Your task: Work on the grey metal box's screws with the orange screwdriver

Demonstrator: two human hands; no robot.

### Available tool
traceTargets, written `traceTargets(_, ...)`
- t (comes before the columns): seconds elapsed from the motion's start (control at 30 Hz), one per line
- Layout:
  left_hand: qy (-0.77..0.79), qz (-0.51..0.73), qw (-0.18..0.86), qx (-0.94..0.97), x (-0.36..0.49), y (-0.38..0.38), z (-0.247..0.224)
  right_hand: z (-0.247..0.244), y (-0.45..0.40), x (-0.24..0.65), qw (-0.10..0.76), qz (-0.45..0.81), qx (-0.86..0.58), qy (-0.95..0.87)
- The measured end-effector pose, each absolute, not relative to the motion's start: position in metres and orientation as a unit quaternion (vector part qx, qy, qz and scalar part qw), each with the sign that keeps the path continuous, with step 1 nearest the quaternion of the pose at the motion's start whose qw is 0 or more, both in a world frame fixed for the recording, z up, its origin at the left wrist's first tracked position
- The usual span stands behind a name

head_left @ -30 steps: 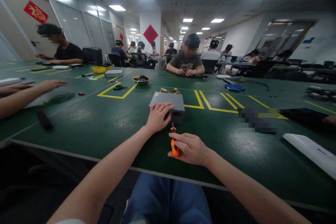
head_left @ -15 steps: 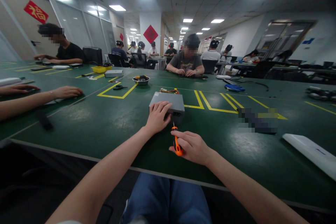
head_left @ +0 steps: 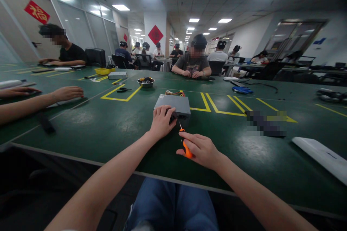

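A grey metal computer power supply point(head_left: 176, 103) lies on the green table, its bundle of coloured cables point(head_left: 175, 93) at the far side. My left hand point(head_left: 162, 122) grips its near left corner, fingers on top and thumb at the front face, beside the black power socket. In my right hand point(head_left: 202, 148) is an orange and black screwdriver point(head_left: 187, 149), held in closed fingers. The screwdriver's thin shaft points up towards the near face of the power supply. Its tip is close to that face; whether it touches, I cannot tell.
A metal bowl point(head_left: 145, 82) with tools stands farther back, with small black pliers point(head_left: 123, 90) to its left. Yellow tape point(head_left: 226, 114) marks the green table point(head_left: 114, 130). Blue gloves point(head_left: 242, 90) and a white case point(head_left: 322, 157) lie right. A co-worker's hand point(head_left: 67, 94) rests at left.
My right hand has shifted slightly to the right with the screwdriver, and the handle has turned in the fingers. My left hand and the power supply stay in place.
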State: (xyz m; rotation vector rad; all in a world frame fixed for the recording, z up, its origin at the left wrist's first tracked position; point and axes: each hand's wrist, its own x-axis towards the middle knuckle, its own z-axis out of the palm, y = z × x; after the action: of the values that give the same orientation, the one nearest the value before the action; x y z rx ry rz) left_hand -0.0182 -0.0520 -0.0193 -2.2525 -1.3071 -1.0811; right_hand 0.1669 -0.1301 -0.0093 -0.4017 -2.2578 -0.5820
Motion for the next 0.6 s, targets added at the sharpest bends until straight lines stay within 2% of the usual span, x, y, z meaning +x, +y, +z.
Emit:
traceTargets(0.1,-0.47,-0.388,0.158,-0.777,-0.017,-0.051,-0.019,-0.009,-0.132,0.167,0.364,-0.202,-0.164,-0.894)
traceTargets(0.27,-0.47,-0.393,0.157,-0.775,-0.016,-0.05,-0.019,-0.007,-0.133,0.168,0.296,-0.236,-0.156,-0.912)
traceTargets(0.6,-0.471,-0.393,0.147,-0.776,-0.017,-0.051,-0.018,-0.002,-0.132,0.183,0.397,-0.26,-0.122,-0.872)
